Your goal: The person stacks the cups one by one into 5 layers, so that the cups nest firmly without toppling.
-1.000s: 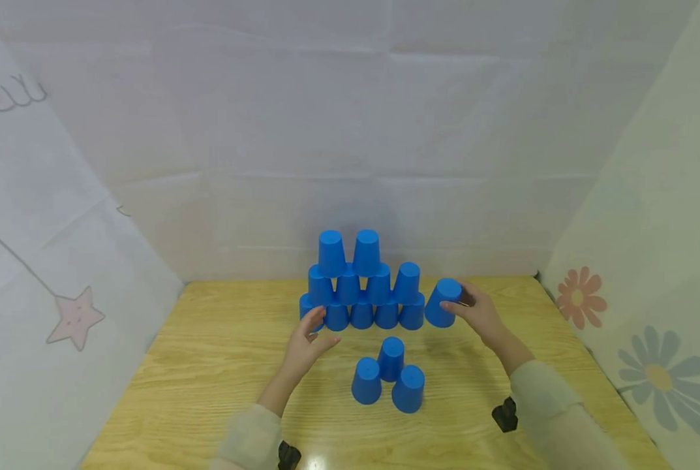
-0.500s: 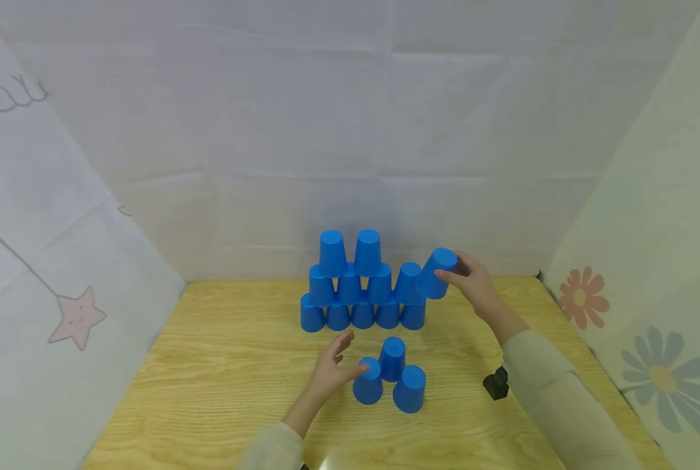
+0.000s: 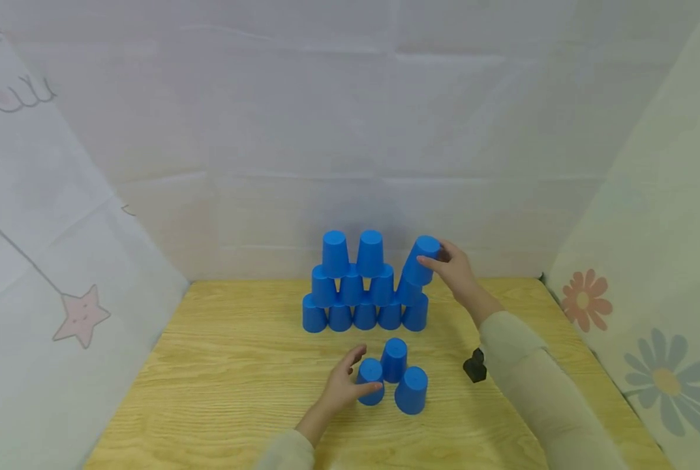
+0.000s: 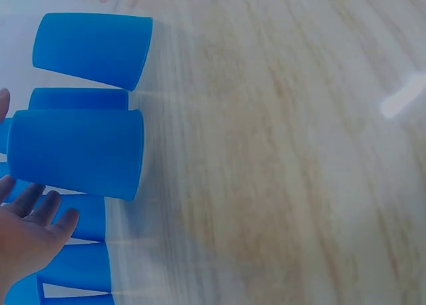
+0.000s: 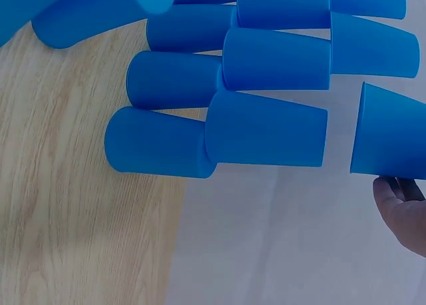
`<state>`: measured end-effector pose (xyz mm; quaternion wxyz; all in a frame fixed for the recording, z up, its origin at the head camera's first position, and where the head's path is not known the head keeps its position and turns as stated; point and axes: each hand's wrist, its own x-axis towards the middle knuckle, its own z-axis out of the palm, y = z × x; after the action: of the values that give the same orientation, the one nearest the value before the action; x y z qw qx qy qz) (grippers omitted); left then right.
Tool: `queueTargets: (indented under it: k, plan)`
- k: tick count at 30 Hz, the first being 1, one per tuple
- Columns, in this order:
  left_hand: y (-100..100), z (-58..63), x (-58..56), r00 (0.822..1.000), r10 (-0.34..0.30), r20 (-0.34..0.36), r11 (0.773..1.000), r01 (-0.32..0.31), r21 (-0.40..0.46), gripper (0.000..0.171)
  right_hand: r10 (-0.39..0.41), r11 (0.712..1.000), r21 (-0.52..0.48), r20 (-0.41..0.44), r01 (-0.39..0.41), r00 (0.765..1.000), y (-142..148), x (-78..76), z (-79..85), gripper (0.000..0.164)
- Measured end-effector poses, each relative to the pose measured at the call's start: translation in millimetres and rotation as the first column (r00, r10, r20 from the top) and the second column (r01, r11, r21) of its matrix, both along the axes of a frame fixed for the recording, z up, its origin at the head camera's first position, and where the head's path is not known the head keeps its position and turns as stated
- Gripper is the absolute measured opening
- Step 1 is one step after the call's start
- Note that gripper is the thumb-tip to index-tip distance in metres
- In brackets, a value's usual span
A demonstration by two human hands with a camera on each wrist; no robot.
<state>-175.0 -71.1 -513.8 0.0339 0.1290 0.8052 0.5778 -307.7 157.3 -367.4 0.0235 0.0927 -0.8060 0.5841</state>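
Observation:
My right hand (image 3: 460, 277) grips an upside-down blue cup (image 3: 421, 261) above the right end of a cup pyramid. In the right wrist view, a gap shows between the held cup's rim (image 5: 393, 135) and the second-row cup (image 5: 269, 128) below it. Two cups, the left one (image 3: 334, 254) and its neighbour (image 3: 370, 253), stand on the third level. My left hand (image 3: 340, 390) has its thumb and fingers spread around the left cup (image 3: 370, 371) of three standing in front. In the left wrist view, its fingers (image 4: 46, 208) lie close to that cup (image 4: 76, 152).
The other two front cups, one behind (image 3: 394, 359) and one to the right (image 3: 411, 390), stand upside down on the wooden table (image 3: 220, 378). A bottom row of several cups (image 3: 340, 316) carries the pyramid. A pale cloth backdrop (image 3: 303, 130) hangs close behind it.
My right hand has lifted its cup from beside the pyramid and moved it left, over the right end. My left hand has come from the pyramid's left side to the front cups.

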Motion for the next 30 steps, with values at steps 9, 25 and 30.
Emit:
queueTargets:
  k: [9, 25, 30]
  plan:
    - [3.2, 17.1, 15.4, 0.999, 0.004, 0.037, 0.998, -0.006, 0.055, 0.062, 0.015, 1.0, -0.003, -0.003, -0.015, 1.0, -17.9, -14.5, -0.7, 0.06]
    - [3.7, 3.2, 12.6, 1.0, -0.011, 0.009, 0.994, 0.01, 0.11, 0.05, -0.013, 1.0, 0.01, 0.049, 0.013, 0.999, -35.6, -24.6, 0.1, 0.056]
    - [2.9, 1.1, 13.5, 1.0, 0.004, 0.021, 0.993, -0.006, 0.114, 0.05, -0.012, 1.0, 0.006, 0.052, 0.012, 0.999, -35.8, -27.8, -3.2, 0.055]
